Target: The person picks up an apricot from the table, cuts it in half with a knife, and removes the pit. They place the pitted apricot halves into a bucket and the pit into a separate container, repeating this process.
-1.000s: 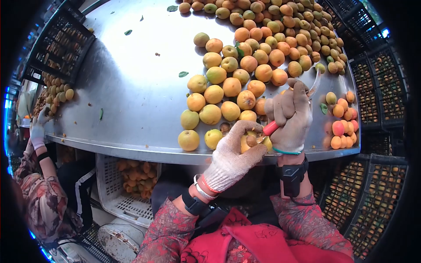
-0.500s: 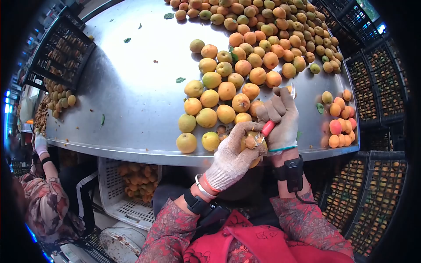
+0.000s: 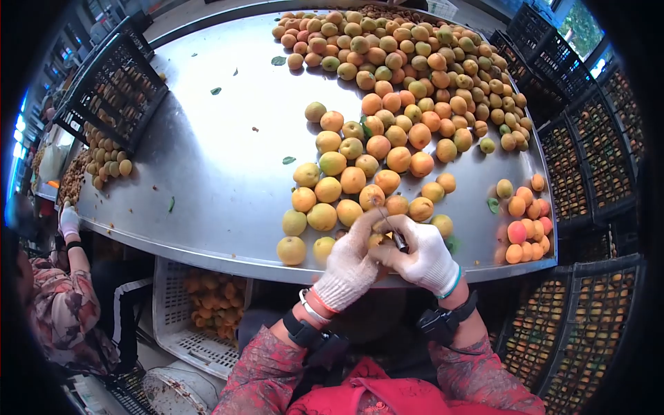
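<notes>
Both of my hands wear whitish knit gloves and meet above the table's near edge. My left hand (image 3: 353, 261) is closed around an apricot (image 3: 376, 239), mostly hidden by the gloved fingers. Pinched in my right hand (image 3: 423, 254) is a small hand tool (image 3: 400, 241); a short dark metallic part shows between thumb and fingers, close against the apricot. The fingers hide the rest of the tool. Just beyond my hands, loose yellow-orange apricots (image 3: 353, 180) lie in rough rows on the metal table (image 3: 221, 159).
A large apricot heap (image 3: 415, 62) covers the table's far right. A smaller group of apricots (image 3: 529, 228) sits at its right corner. Black crates (image 3: 588, 152) are stacked at right. A white crate (image 3: 166, 297) stands below the table. At left are a tipped black crate (image 3: 117, 90) and a co-worker's gloved hand (image 3: 69, 220).
My right hand has come down and turned, its fingers now meeting my left hand. The red tool handle seen before is now hidden. The whole view has shifted slightly.
</notes>
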Tool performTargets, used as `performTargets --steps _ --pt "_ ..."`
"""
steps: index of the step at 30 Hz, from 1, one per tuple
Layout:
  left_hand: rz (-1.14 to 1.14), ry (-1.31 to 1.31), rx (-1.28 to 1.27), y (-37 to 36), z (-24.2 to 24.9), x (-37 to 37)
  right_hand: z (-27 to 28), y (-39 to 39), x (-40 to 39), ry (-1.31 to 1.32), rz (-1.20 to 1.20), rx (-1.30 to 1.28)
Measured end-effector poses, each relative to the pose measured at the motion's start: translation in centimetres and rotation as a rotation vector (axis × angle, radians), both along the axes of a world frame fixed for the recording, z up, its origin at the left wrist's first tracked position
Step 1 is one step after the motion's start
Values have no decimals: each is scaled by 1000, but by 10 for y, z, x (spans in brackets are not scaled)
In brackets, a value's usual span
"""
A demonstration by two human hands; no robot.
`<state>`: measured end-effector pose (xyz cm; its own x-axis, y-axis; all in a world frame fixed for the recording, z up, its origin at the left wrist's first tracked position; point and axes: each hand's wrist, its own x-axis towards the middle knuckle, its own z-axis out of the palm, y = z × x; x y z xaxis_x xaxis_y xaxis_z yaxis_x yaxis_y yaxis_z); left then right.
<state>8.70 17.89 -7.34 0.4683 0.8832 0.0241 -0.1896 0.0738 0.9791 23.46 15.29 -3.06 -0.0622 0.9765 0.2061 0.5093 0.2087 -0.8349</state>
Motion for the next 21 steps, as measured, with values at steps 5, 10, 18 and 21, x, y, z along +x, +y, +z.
performTargets --steps 5,10,18,21 --pt "-150 286 123 5 9 -10 -3 -7 2 -227 12 103" --pt "-161 278 206 -6 16 -11 0 -13 -1 -396 -56 376" --pt "62 227 -53 -28 41 -46 -5 -13 29 97 -203 127" --pt "411 176 -80 -28 26 -106 -20 -17 47 14 -198 -36"
